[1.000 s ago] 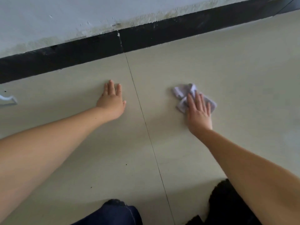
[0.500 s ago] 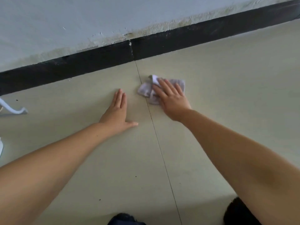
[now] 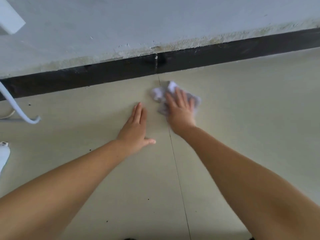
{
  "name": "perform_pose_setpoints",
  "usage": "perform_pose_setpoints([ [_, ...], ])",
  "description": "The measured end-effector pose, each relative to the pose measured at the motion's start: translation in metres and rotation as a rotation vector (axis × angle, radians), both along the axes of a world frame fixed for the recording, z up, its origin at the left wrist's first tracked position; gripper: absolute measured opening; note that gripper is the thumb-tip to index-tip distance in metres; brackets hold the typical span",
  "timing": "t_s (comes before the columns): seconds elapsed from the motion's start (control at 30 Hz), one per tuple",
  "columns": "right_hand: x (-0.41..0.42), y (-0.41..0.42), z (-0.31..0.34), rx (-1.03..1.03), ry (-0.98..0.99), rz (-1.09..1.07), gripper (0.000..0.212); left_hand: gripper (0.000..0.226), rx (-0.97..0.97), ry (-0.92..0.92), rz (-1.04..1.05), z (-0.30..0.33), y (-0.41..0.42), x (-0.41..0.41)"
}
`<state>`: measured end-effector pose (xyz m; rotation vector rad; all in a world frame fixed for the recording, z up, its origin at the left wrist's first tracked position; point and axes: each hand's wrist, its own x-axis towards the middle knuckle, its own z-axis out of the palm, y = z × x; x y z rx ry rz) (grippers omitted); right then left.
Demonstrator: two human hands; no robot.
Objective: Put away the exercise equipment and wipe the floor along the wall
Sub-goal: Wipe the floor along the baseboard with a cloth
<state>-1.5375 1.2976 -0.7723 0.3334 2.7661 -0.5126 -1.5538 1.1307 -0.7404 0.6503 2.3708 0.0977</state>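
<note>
Right hand (image 3: 180,110) lies palm-down, fingers spread, on a crumpled white cloth (image 3: 161,94), pressing it flat to the floor (image 3: 242,110); no curled grip, hand flat and released. The hand and cloth are motion-blurred. The cloth sits just right of the tile joint (image 3: 174,161), close to the black baseboard (image 3: 103,73) but not touching it. Left hand (image 3: 136,130) is flat on the floor left of the joint, fingers together, thumb out, grasping nothing, near the right hand but apart from it. The wall (image 3: 155,23) above the baseboard shows chipped, yellowed paint along its lower edge. A white curved tube (image 3: 19,110) rests on the floor at far left by the baseboard. Small dark specks dot the tiles.
</note>
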Motion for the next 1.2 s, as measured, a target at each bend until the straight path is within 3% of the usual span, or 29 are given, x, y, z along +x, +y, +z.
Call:
perform_pose_setpoints([
  [0.1,-0.044,-0.055,0.006,-0.022,-0.051,0.316,0.071,0.096,0.006,0.184,-0.114,0.000,-0.007,0.024],
  [0.2,-0.050,-0.031,0.003,-0.022,-0.008,0.510,0.074,0.085,-0.072,0.234,-0.259,-0.007,-0.013,0.044],
  [0.27,-0.040,0.017,0.001,-0.052,0.027,0.412,0.063,0.086,-0.079,0.239,-0.308,-0.004,-0.010,0.044],
  [0.33,-0.027,0.078,-0.001,0.003,0.035,0.133,0.056,0.087,-0.100,0.223,-0.319,-0.005,-0.002,0.037],
  [0.43,-0.011,0.178,0.012,0.088,-0.146,-0.327,0.058,0.091,-0.210,0.078,-0.275,-0.001,0.020,0.028],
  [0.5,-0.011,0.211,0.023,0.070,-0.251,-0.428,0.062,0.100,-0.266,0.052,-0.268,-0.002,0.033,0.029],
  [0.6,-0.007,0.181,0.014,0.071,-0.221,-0.405,0.056,0.104,-0.322,0.068,-0.293,-0.002,0.038,0.031],
  [0.73,0.060,0.073,0.007,0.067,-0.119,-0.170,0.056,0.103,-0.298,0.057,-0.289,-0.001,0.035,0.028],
  [0.9,0.205,-0.046,0.028,-0.063,-0.255,0.253,0.074,0.102,-0.296,-0.001,-0.290,0.008,0.037,0.026],
  [1.03,0.222,-0.030,0.041,-0.066,-0.398,0.465,0.065,0.105,-0.318,-0.088,-0.307,0.019,0.037,0.019],
  [1.2,0.116,0.088,0.033,0.055,-0.391,0.026,0.062,0.091,-0.418,-0.198,-0.386,0.026,0.041,0.000],
])
